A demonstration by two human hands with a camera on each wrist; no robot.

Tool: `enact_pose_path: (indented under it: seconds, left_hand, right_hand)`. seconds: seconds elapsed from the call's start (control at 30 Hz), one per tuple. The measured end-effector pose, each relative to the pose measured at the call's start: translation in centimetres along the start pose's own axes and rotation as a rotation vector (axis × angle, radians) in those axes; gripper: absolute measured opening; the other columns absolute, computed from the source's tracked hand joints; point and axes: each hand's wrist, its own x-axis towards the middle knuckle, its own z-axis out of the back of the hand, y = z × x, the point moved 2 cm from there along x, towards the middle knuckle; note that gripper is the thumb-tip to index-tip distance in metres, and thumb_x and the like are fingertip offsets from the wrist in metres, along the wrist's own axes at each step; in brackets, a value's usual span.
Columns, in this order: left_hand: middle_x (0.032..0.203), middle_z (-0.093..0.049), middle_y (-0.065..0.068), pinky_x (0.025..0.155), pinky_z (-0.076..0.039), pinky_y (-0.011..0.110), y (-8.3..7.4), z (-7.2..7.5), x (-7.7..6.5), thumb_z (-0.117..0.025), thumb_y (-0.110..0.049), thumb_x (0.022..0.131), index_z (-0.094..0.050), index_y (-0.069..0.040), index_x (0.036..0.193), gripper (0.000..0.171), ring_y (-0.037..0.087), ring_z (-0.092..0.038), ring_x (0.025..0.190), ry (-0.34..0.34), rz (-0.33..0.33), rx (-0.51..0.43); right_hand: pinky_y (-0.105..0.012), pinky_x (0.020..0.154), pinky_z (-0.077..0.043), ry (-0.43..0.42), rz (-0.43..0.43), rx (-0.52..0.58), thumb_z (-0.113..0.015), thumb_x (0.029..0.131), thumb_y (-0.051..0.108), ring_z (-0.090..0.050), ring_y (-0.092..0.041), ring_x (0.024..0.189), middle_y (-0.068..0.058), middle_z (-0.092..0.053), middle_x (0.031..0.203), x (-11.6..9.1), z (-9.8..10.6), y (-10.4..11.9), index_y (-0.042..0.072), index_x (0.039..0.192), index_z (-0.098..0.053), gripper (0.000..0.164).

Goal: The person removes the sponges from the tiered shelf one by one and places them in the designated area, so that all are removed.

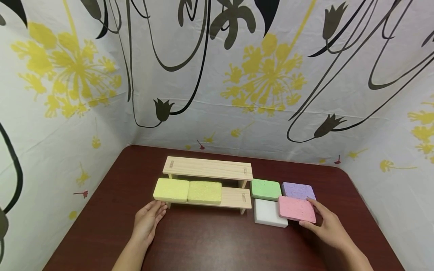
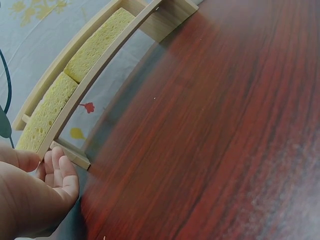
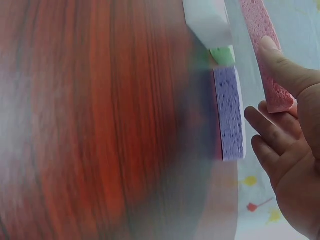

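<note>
My left hand (image 1: 149, 222) pinches the front left corner of a two-step wooden rack (image 1: 236, 197), its thumb at the shelf edge and its fingers curled beside a leg. Two yellow sponges (image 1: 204, 192) lie side by side on the lower step, the left one close to that thumb. On the right, my right hand (image 1: 330, 227) grips a pink sponge (image 1: 296, 209) by its right end, thumb on one side and fingers on the other. The pink sponge is raised above the table and overlaps a white sponge (image 1: 269, 213) and a purple sponge (image 1: 299, 191) in the head view.
A green sponge (image 1: 266, 189) lies behind the white one, close to the rack's right end. The upper step (image 1: 207, 167) carries nothing. All stand on a dark red-brown table (image 1: 210, 241), with patterned cloth (image 1: 203, 86) hanging behind it and at both sides.
</note>
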Motion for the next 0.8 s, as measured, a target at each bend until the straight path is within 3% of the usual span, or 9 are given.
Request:
enact_pose_path:
  seconds: [0.27,0.5,0.73,0.8]
  left_hand:
    - [0.103,-0.068,0.000,0.090,-0.055,0.021,-0.1,-0.1,-0.2,-0.051,-0.011,0.108,-0.035,0.015,0.146,0.049,0.007,-0.066,0.098,-0.008,-0.001,0.000]
    - [0.104,-0.068,0.000,0.089,-0.055,0.020,0.0,-0.1,-0.2,-0.050,-0.010,0.108,-0.034,0.015,0.146,0.049,0.006,-0.066,0.098,-0.011,-0.004,0.010]
    - [0.105,-0.067,0.001,0.090,-0.056,0.021,-0.1,-0.1,-0.2,-0.050,-0.011,0.108,-0.036,0.015,0.145,0.048,0.008,-0.066,0.099,-0.010,-0.007,0.007]
    - [0.105,-0.067,0.001,0.090,-0.055,0.021,-0.1,-0.1,-0.2,-0.050,-0.011,0.108,-0.035,0.015,0.146,0.048,0.008,-0.066,0.099,-0.009,-0.005,0.010]
  right_hand:
    - [0.000,0.079,-0.044,-0.003,-0.011,0.036,-0.094,0.067,0.006,-0.057,0.009,0.100,-0.030,-0.064,0.119,-1.0,1.0,-1.4,-0.010,0.135,-0.053,0.081]
    - [0.002,0.080,-0.041,0.005,-0.050,-0.012,-0.095,0.068,0.010,-0.055,0.011,0.103,-0.032,-0.062,0.122,-1.6,1.6,-2.5,-0.007,0.135,-0.053,0.081]
    - [0.003,0.079,-0.040,-0.006,-0.019,-0.024,-0.096,0.064,0.009,-0.056,0.010,0.099,-0.030,-0.064,0.118,-2.1,1.7,-3.3,-0.009,0.133,-0.054,0.082]
    - [0.004,0.084,-0.036,-0.004,-0.010,-0.046,-0.096,0.063,0.011,-0.053,0.013,0.101,-0.029,-0.065,0.118,-2.2,1.6,-3.6,-0.008,0.132,-0.055,0.083]
